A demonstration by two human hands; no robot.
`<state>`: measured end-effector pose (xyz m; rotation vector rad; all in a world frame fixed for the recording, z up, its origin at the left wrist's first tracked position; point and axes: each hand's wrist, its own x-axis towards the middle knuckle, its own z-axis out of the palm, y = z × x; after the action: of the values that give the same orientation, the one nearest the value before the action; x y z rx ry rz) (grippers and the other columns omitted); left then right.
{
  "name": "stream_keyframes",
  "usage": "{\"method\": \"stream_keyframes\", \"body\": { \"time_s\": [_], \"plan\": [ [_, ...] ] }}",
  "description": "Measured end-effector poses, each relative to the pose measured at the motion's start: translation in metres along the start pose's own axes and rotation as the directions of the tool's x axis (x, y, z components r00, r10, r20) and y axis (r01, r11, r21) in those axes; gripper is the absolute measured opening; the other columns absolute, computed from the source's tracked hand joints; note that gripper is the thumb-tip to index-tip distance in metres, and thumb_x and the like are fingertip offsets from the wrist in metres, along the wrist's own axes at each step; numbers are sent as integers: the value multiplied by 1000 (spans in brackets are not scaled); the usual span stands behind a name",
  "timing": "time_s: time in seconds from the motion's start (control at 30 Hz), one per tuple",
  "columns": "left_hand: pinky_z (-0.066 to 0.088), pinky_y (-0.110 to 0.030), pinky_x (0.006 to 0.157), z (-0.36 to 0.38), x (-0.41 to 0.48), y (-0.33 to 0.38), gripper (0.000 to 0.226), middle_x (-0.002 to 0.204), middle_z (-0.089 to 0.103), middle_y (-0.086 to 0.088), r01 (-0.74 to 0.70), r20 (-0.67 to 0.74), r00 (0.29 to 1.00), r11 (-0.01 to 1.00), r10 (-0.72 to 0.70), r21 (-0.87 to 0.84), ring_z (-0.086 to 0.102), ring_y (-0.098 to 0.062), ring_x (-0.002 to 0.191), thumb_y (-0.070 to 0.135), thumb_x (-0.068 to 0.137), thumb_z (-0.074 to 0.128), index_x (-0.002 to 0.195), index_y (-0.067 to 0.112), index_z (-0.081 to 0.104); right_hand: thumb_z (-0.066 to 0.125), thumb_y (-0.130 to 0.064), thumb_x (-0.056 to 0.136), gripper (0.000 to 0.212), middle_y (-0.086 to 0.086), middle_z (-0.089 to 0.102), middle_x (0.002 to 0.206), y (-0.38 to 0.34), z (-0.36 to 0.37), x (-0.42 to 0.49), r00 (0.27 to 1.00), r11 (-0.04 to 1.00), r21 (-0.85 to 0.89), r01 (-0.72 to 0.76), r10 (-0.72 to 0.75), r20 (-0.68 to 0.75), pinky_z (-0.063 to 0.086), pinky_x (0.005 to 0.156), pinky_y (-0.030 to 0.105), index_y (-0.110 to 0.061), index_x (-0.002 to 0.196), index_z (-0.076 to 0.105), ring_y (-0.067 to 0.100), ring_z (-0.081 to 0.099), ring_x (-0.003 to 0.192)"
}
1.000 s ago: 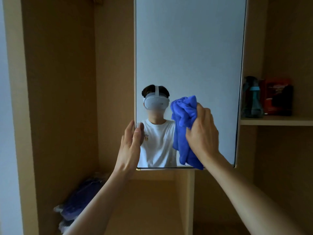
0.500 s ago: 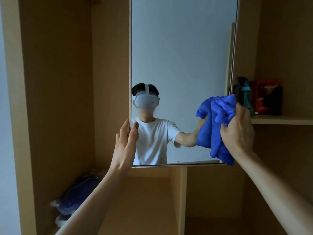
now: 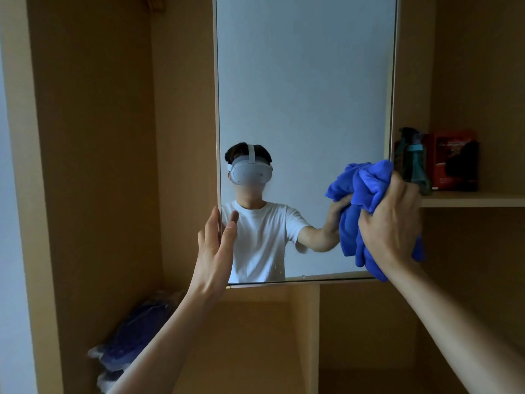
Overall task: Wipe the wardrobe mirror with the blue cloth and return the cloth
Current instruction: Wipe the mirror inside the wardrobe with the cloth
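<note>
Blue cloth (image 3: 366,189) in R hand (image 3: 395,223) at R edge of mirror (image 3: 304,81).

1. One view only: the head camera, worn by the person, faces forward at the wardrobe mirror (image 3: 306,81) from near.
2. The right grip (image 3: 392,223) on the blue cloth (image 3: 366,189) lies right of centre, the mirror left of and above it.
3. Left of this grip, the mirror reflects the headset (image 3: 250,173).
</note>
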<state>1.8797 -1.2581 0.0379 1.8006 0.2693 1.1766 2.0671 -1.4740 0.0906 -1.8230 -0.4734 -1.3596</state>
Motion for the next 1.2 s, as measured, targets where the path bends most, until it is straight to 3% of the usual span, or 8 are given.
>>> {"method": "stream_keyframes", "body": {
  "time_s": [0.27, 0.37, 0.47, 0.57, 0.67, 0.77, 0.9, 1.2],
  "plan": [
    [29, -35, 112, 4, 5, -2, 68, 146, 33, 19, 22, -2, 1000, 999, -22, -32, 33, -7, 142, 75, 93, 37, 154, 54, 17, 64, -12, 84, 60, 20, 51, 113, -43, 10, -15, 997, 995, 63, 72, -74, 38, 54, 72, 45, 1, 138, 44, 35, 56, 96],
    [25, -36, 120, 5, 6, 2, 96, 142, 38, 25, 21, -16, 1000, 994, -23, -111, 28, -6, 147, 94, 72, 35, 156, 50, 19, 53, -25, 84, 63, 20, 50, 111, -70, 15, -27, 985, 985, 94, 141, -149, 87, 55, 68, 47, 2, 140, 42, 37, 57, 94],
    [17, -44, 127, 1, 1, -1, 62, 137, 31, 47, 6, 24, 1000, 996, -4, -94, 20, -1, 150, 77, 90, 24, 150, 60, 25, 65, -11, 80, 60, 19, 53, 105, -101, 24, -44, 970, 970, 127, 207, -220, 105, 55, 60, 43, 5, 136, 47, 36, 58, 89],
    [16, -49, 127, -3, 5, -8, 67, 160, 36, 18, 52, 4, 999, 994, -52, -101, 20, -16, 155, 73, 98, 16, 155, 43, 34, 64, 1, 78, 60, 17, 54, 105, -131, 32, -58, 949, 956, 134, 262, -281, 146, 54, 63, 39, 5, 135, 49, 32, 57, 90],
    [20, -46, 126, -6, 6, -5, 59, 161, 39, 9, 65, 55, 997, 977, -55, -203, 31, -13, 151, 64, 104, 13, 156, 42, 33, 38, -5, 85, 53, 17, 56, 105, -155, 36, -69, 917, 935, 164, 315, -344, 203, 54, 69, 39, 5, 136, 50, 30, 57, 89],
    [42, -40, 115, -11, 8, -5, 65, 135, 66, 1, 38, 93, 995, 980, -20, -195, 59, -13, 128, 60, 105, 8, 146, 34, 52, 44, -2, 80, 53, 19, 57, 106, -163, 36, -75, 872, 899, 230, 372, -424, 246, 55, 72, 36, 6, 132, 52, 30, 58, 90],
    [51, -11, 77, -14, 10, -11, 71, 103, 78, -2, 30, 93, 996, 977, -11, -211, 72, -6, 96, 57, 106, 9, 120, 21, 68, 62, -3, 84, 58, 17, 52, 122, -159, 35, -68, 773, 839, 348, 419, -530, 349, 51, 88, 37, 1, 140, 46, 29, 54, 108],
    [51, -7, 74, -20, 3, -21, 65, 117, 72, 20, 89, 108, 992, 951, -59, -298, 68, 2, 106, 58, 106, 5, 145, 34, 51, 33, -8, 80, 43, 9, 60, 98, -152, 19, -48, 512, 582, 101, 807, -774, 373, 24, 73, 36, -11, 113, 61, 29, 51, 88]
  ]
}}
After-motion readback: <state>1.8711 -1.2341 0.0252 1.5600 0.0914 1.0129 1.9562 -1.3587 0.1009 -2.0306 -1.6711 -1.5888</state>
